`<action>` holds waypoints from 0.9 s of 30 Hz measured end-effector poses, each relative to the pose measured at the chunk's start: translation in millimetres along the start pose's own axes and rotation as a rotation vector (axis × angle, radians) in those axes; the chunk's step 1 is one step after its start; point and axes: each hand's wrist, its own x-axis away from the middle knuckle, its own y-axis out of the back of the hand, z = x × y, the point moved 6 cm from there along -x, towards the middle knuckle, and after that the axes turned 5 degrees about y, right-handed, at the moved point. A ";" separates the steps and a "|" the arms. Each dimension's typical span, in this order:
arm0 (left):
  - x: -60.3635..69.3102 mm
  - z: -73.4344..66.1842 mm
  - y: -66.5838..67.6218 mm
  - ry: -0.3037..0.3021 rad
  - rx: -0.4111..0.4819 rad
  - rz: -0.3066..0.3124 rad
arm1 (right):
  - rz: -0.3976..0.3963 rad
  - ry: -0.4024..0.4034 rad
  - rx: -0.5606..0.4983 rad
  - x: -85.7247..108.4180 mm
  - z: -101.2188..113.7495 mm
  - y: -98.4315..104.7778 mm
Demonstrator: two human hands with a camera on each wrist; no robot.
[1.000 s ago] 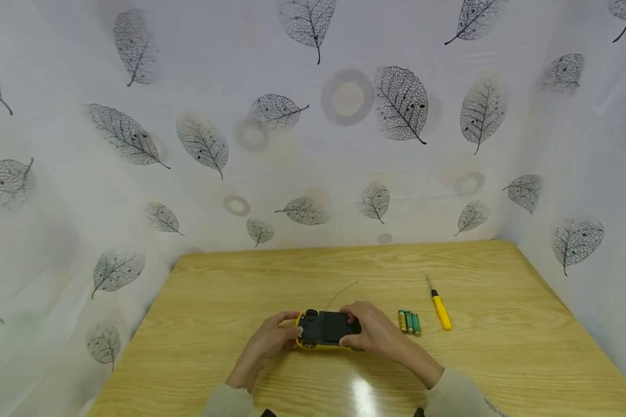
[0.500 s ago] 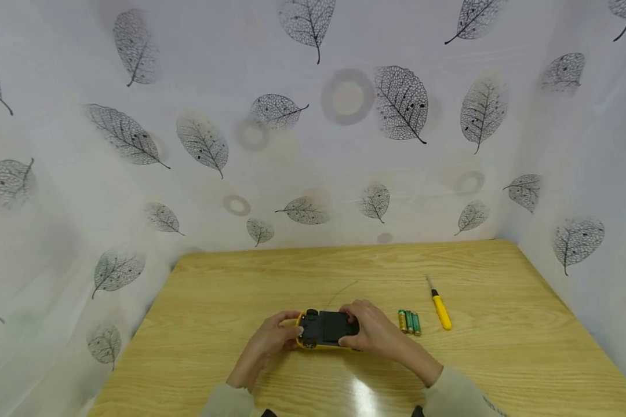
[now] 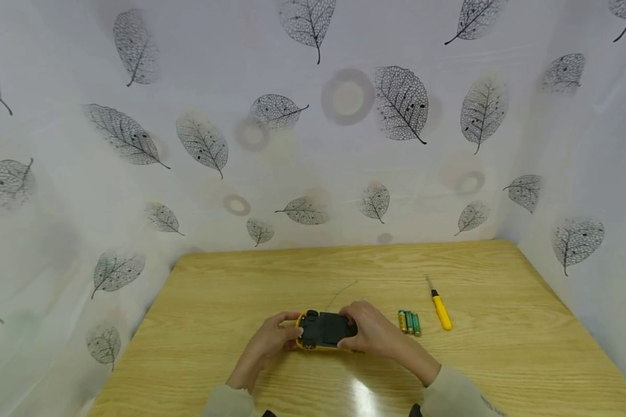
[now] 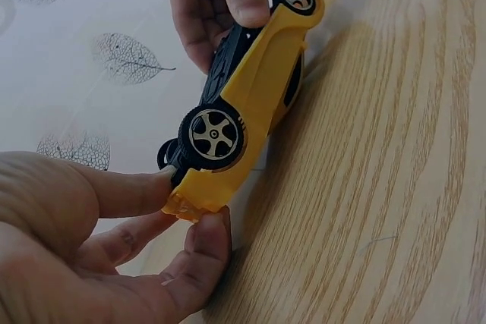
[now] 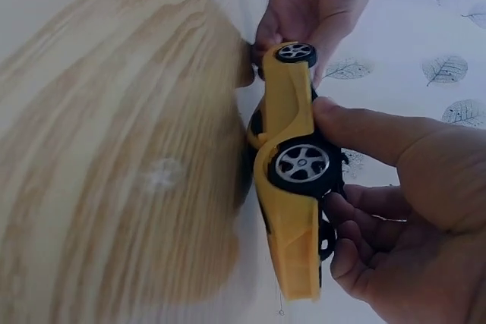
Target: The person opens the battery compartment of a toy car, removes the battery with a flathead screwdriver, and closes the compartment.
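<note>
A yellow toy car (image 3: 330,329) lies upside down on the table, its black underside and wheels facing up. My left hand (image 3: 271,337) pinches one end of it between thumb and fingers; the left wrist view shows the thumb on the black base and fingertips under the yellow bumper (image 4: 196,201). Over the other end, my right hand (image 3: 371,330) grips the underside, thumb at the near edge and fingers at the far edge. In the right wrist view its thumb presses by the wheel (image 5: 302,163). That hand hides part of the base from above.
Several green and gold batteries (image 3: 409,322) lie side by side to the right of the car. Beyond them is a screwdriver (image 3: 441,311) with a yellow handle. A thin wire (image 3: 341,294) extends behind the car. Leaf-patterned curtain (image 3: 313,145) surrounds the wooden table (image 3: 229,289).
My right hand has shifted very slightly left along the car's underside. The left hand and the car stay practically where they were.
</note>
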 end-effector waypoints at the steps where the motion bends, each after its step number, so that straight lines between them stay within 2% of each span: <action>1: 0.1 0.3 0.0 0.003 0.000 0.001 | -0.006 0.009 0.013 0.6 0.5 0.0; 6: 0.9 -1.3 0.8 0.000 -0.008 0.004 | -0.050 0.027 0.050 4.2 3.4 1.7; 14: 1.0 -1.4 1.8 -0.002 -0.017 -0.010 | -0.094 -0.016 0.084 8.4 -0.1 3.5; 22: 0.3 -0.5 1.4 -0.002 -0.019 -0.018 | -0.067 -0.105 -0.073 12.6 -13.5 -4.6; 27: -1.3 1.0 0.0 -0.001 -0.013 -0.009 | -0.070 -0.096 -0.079 13.5 -17.8 -8.7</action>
